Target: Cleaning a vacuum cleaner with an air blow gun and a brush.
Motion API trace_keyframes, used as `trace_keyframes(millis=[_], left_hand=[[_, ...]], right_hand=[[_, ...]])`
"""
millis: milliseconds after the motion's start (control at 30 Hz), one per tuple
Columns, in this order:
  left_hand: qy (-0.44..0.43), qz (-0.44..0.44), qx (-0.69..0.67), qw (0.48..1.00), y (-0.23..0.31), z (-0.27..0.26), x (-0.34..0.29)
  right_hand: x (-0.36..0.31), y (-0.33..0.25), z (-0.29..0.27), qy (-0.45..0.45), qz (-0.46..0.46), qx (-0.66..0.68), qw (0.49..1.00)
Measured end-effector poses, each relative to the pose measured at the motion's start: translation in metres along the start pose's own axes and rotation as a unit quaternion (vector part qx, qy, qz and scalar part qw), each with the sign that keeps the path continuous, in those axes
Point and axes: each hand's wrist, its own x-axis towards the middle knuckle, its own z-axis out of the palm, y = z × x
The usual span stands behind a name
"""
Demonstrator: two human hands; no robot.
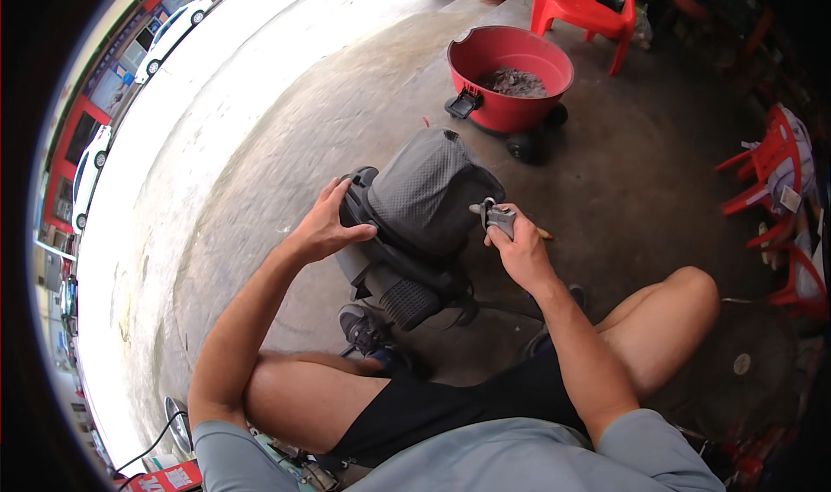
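A black vacuum cleaner head (407, 271) with a grey cloth filter (428, 180) over it is tilted between my knees, the filter side facing up and away. My left hand (325, 225) grips its left rim, thumb on the near side and fingers over the edge. Right of the filter, my right hand (519, 239) is closed round a small grey air blow gun (499, 221) with a metal loop at its top. The gun is close to the filter's right end; my fingers hide part of its grip.
Beyond the head stands the red vacuum tub (554, 81) on black casters, with grey dust (517, 83) inside. A red plastic chair (584, 6) is behind it, more red chairs (770, 163) at the right. My shoe (363, 328) is just below the head. White cars (173, 33) are parked far left.
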Motion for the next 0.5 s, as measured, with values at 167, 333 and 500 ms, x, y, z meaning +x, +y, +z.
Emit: trace_keyframes(millis=[167, 333, 500], left_hand=[[-0.009, -0.021, 0.007, 1.000, 0.007, -0.003, -0.005], [-0.002, -0.013, 0.007, 1.000, -0.005, 0.000, -0.001], [0.005, -0.009, 0.017, 1.000, 0.001, -0.001, -0.002]], right_hand=[[-0.013, 0.004, 0.019, -0.114, 0.008, -0.038, 0.993], [-0.020, 0.000, 0.026, -0.091, 0.015, -0.058, 0.994], [-0.020, -0.028, 0.048, -0.008, -0.002, -0.040, 0.999]])
